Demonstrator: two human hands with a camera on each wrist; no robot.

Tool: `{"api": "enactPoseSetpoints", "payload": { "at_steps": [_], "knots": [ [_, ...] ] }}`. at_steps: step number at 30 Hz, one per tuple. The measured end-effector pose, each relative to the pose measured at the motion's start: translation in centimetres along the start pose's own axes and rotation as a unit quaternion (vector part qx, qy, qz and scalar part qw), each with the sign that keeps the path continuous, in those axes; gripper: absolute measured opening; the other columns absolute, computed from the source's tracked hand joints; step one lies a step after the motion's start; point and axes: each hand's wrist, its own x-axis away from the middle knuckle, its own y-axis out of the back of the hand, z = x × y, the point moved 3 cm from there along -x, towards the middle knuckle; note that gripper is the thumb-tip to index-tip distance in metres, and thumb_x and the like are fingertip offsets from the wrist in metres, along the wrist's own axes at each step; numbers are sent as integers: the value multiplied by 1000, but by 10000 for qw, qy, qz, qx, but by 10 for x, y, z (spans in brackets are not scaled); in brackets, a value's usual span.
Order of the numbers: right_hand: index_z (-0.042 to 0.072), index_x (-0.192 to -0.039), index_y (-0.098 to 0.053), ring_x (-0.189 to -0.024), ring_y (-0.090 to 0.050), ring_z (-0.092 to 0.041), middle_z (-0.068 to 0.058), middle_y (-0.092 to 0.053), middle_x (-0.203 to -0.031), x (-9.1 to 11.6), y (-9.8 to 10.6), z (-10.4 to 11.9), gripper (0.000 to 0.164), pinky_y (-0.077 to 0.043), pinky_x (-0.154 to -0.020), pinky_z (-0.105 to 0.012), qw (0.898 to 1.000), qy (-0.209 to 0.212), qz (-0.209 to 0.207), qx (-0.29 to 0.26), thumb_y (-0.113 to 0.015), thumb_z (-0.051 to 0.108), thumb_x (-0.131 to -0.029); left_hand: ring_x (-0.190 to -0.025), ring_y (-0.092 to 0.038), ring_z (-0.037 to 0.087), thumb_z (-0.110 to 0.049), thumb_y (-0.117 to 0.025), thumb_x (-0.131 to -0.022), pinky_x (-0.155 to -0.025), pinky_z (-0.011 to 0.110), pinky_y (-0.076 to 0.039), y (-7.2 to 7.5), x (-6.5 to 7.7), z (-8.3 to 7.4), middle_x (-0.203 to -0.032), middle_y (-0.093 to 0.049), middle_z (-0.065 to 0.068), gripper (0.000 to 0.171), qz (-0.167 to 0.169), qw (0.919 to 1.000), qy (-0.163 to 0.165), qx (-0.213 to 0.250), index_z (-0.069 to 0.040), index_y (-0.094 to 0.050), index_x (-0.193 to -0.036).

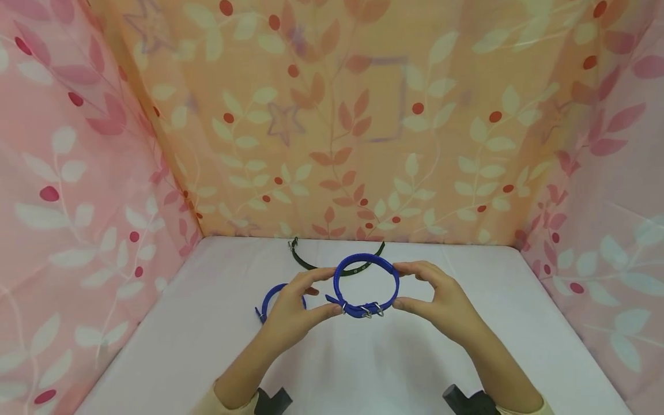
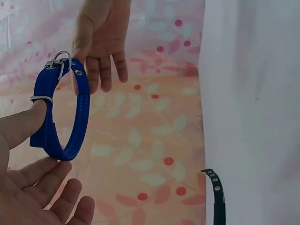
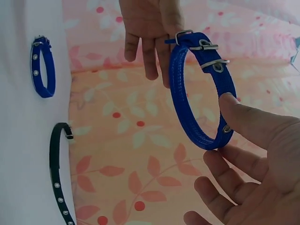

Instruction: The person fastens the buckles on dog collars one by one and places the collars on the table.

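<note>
A blue pet collar (image 1: 339,276), buckled into a loop, is held up above the white table between both hands. Its metal buckle and D-ring (image 3: 208,45) show in the right wrist view. The left hand (image 1: 290,311) pinches the loop's left side, thumb below near the strap's loose end and fingers above. On the opposite side the right hand (image 1: 441,294) pinches it with thumb and fingertips. Behind the left hand lies a second blue collar (image 1: 267,300), also buckled, partly hidden in the head view; the right wrist view shows its eyelets.
A black collar (image 1: 303,262) with metal eyelets lies unbuckled in a curve near the back of the white table (image 1: 207,346). Patterned cloth walls (image 1: 332,144) with leaves and red berries enclose the table at the back and both sides.
</note>
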Motion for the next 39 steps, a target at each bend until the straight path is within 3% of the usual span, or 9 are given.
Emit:
{"api": "enactPoseSetpoints", "payload": {
  "at_steps": [7,17,24,32,39],
  "knots": [
    [23,-137,-64,-126,-56,-23,4,-68,-129,-15,-14,-22,60,-42,-106,-59,9996,-248,100,-87,-87,36,-83,-128,-52,13,-31,-89,-81,-98,41,-50,-4,-19,21,-133,-61,-15,61,241,9992,121,-280,-38,-62,-135],
    [21,-137,-64,-124,-57,-24,3,-68,-129,-22,-40,-57,62,-43,-107,-60,9974,-638,322,87,-88,34,-81,-125,-54,18,-41,-87,-81,-99,43,-51,-13,-32,56,-136,-61,-4,62,652,9948,359,-691,-33,-61,-137],
    [17,-137,-64,-123,-57,-26,0,-68,-130,-23,-55,-79,61,-42,-108,-59,9953,-875,397,87,-88,30,-82,-133,-51,28,-41,-86,-83,-103,53,-50,-23,-41,72,-142,-59,-3,63,912,9895,561,-971,-29,-61,-139],
    [17,-136,-64,-126,-56,-27,0,-69,-130,-23,-71,-101,61,-41,-109,-62,9899,-1315,500,157,-88,26,-81,-133,-51,26,-36,-88,-82,-108,53,-47,-40,-47,97,-139,-62,1,63,1076,9851,694,-1147,-20,-63,-138],
    [9,-131,-67,-120,-61,-30,-5,-70,-127,-26,-83,-108,59,-46,-105,-59,9916,-1067,615,395,-90,17,-78,-131,-52,25,-33,-90,-80,-110,51,-46,-43,-48,114,-134,-65,2,62,1241,9826,699,-1190,-15,-66,-134]
  ]
}}
